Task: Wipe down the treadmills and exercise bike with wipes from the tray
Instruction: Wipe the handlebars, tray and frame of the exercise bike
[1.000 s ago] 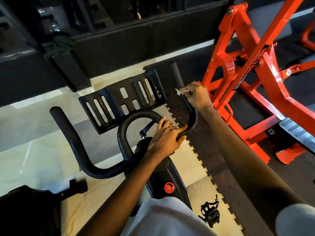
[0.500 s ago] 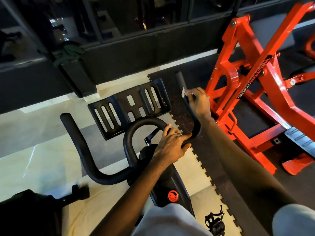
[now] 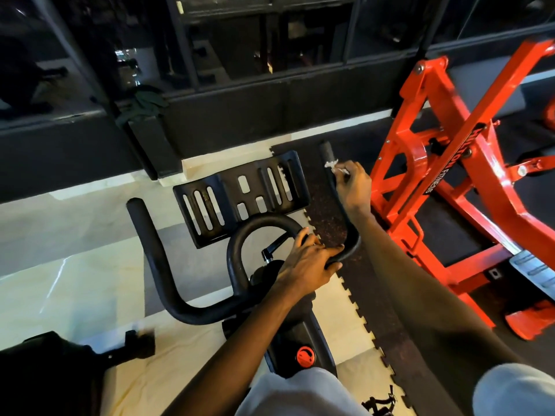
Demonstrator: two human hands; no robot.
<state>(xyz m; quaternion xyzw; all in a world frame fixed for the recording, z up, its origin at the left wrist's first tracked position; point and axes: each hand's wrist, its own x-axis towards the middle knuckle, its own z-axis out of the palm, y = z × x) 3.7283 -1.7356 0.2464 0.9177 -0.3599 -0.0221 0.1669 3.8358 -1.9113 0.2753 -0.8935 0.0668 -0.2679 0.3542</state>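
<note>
Right hand (image 3: 352, 186) is stretched far out along the right horn of the handlebar (image 3: 339, 202), fingers pinched shut on a small crumpled white wipe (image 3: 331, 164). The wipe presses against the bar just below its far tip. Forearm runs straight back toward me, bare to a grey sleeve (image 3: 516, 391) at the near right corner.

Left hand (image 3: 309, 262) sits nearer, curled down over the handlebar where the right horn bends into the centre loop. Thumb tucked under, fingers over the top; a closed grip on the bar, nothing else in it.

Exercise bike (image 3: 288, 334) is directly below me, centre of view. Handlebar is matte black, rounded tube, slightly grainy foam-like coat; the left horn sweeps up and away. Beyond the loop, a black slotted device tray (image 3: 240, 193), hard plastic or metal, tilted up; I see nothing lying in it. A round red knob (image 3: 305, 357) sits on the black frame near me.

To the right, a glossy orange steel frame machine (image 3: 450, 181), square-section beams, bolted joints. It stands on dark speckled rubber mat (image 3: 378, 310) with jigsaw edges; pale polished tile (image 3: 75, 280) lies left of it.
</note>
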